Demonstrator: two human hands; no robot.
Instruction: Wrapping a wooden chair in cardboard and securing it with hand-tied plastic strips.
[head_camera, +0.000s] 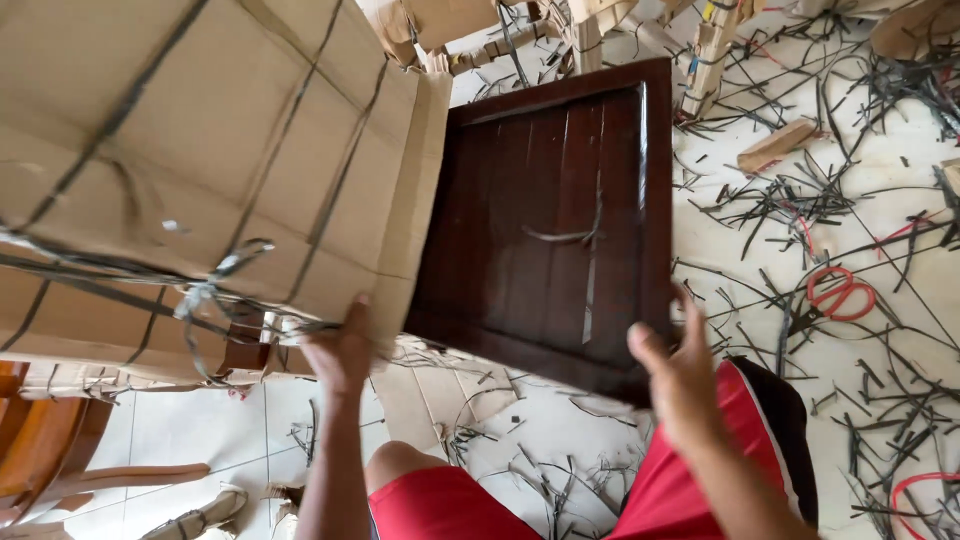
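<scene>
Gripping the dark wooden panel (555, 215) by its near edge, right hand (680, 375) pinching the corner, left hand (343, 350) pressed where the cardboard wrapping (200, 150) ends.

The cardboard wrap (200, 150) sits left of the wood panel (560, 220), touching it. Scissors (840, 293) lie on the floor (900, 200), right of the panel.

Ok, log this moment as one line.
left hand: on cardboard wrap | right hand: gripping dark wood panel | red scissors: on floor
</scene>
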